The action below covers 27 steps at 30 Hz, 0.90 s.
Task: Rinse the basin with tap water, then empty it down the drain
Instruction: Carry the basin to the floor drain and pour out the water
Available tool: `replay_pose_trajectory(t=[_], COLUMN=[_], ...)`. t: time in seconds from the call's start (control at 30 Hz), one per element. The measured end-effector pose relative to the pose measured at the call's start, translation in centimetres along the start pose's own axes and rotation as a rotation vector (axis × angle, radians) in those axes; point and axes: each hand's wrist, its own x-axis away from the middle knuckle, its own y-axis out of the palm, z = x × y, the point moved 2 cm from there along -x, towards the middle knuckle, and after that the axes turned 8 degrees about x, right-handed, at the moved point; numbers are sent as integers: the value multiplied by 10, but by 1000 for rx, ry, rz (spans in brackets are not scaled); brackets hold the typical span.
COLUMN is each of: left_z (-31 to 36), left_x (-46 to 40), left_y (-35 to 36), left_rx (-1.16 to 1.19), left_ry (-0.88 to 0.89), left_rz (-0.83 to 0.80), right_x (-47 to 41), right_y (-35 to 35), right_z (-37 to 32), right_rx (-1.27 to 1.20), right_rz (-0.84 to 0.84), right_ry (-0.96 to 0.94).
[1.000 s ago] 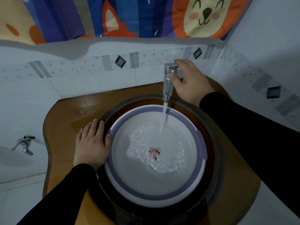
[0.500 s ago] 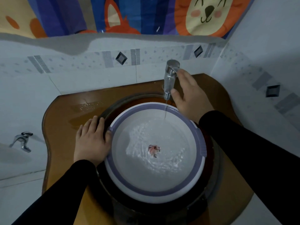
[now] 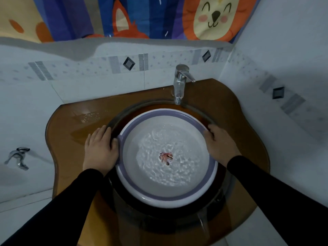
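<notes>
white purple-rimmed basin [image 3: 177,196] sits in the sink, holding rippling water [image 3: 166,155].

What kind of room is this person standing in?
Most likely a small home bathroom. A chrome tap stands over a round sink set in a brown counter, the walls are tiled, and a cartoon-animal curtain hangs above.
</notes>
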Motion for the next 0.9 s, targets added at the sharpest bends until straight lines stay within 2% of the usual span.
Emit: replay_pose_trajectory(t=[0.1,0.23,0.43,0.6,0.73,0.9], left_z=[2,20,41,45,45,44], left_x=[-3,-2,-1,-3,-9,-13], left_y=[-10,-20,-11,4,10,14], left_rx=[118,240,152,154,147,24], left_ry=[-33,-67,-199,-417,-517,-514], left_rz=[-31,24,-100,-350,-373,-372], right_x=[8,2,-19,-33,-38,-41], right_y=[9,17,30,42,43,37], right_z=[11,15,23,28,28,27], right_rx=[-54,-47,-100,-100,-91,-96], right_rz=[-88,-161,-212,-200,-217,-257], right_ry=[89,197,375,507,531,503])
